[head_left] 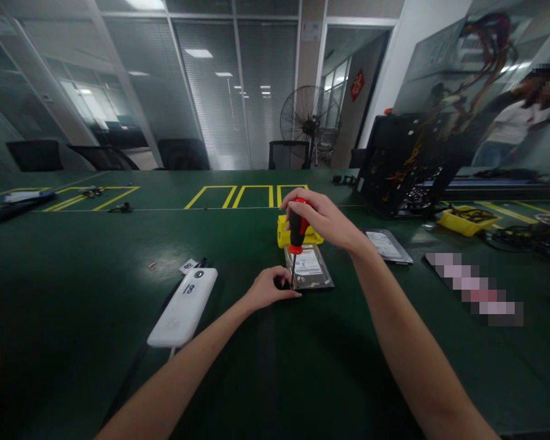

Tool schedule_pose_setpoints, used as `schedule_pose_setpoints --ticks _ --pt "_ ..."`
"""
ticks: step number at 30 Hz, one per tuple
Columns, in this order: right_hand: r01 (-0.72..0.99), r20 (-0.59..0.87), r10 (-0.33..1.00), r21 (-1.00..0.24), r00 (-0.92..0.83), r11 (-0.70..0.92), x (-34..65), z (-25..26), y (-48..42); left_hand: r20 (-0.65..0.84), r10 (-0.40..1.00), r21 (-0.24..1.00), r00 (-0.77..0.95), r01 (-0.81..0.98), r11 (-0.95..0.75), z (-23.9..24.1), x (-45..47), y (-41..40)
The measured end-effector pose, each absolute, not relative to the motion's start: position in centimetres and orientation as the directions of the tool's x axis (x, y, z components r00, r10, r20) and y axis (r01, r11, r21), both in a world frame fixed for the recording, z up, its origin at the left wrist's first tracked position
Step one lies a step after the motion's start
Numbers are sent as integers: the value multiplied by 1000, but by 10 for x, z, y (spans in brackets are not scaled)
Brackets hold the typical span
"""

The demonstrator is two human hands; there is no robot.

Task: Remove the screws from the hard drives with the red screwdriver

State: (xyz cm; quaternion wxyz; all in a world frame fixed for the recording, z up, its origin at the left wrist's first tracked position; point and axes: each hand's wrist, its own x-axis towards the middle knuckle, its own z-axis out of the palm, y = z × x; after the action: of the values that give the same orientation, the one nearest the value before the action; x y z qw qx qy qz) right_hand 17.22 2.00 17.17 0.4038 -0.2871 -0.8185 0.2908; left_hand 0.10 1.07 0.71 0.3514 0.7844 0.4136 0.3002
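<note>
A red and black screwdriver [297, 229] stands almost upright, with my right hand [326, 219] closed round its handle from above. Its shaft points down at the near left corner of a silver hard drive [312, 272] with a white label. At that same corner, the curled thumb and fingers of my left hand [266, 288] pinch the drive's edge, close to the screwdriver tip. The tip itself is too small to make out. Just behind the drive is a yellow plastic piece [283, 233], partly hidden by my right hand.
Right of my right forearm lies another hard drive [388, 245]. A white device marked 18 [183, 308] rests on the left. An open computer case [407, 162] with loose cables stands at the back right, near a yellow tray [466, 221]. A person [508, 128] is beyond it.
</note>
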Motion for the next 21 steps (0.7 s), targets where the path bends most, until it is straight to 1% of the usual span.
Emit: schedule_pose_setpoints --ticks 3,5,12,18,21 --pt "311 536 690 -632 -486 710 174 173 20 157 872 812 464 442 -382 6 1 11" --pt "327 557 672 -597 -489 733 175 173 20 139 879 828 456 434 -356 5 1 11" --pt "261 544 651 -625 -530 735 173 173 17 93 889 874 449 390 -289 7 4 10" --pt "276 563 634 -593 -529 757 173 173 17 17 891 946 453 281 -161 13 7 10" --pt "272 570 635 -594 -521 757 173 172 19 -11 888 946 459 293 -140 14 5 12"
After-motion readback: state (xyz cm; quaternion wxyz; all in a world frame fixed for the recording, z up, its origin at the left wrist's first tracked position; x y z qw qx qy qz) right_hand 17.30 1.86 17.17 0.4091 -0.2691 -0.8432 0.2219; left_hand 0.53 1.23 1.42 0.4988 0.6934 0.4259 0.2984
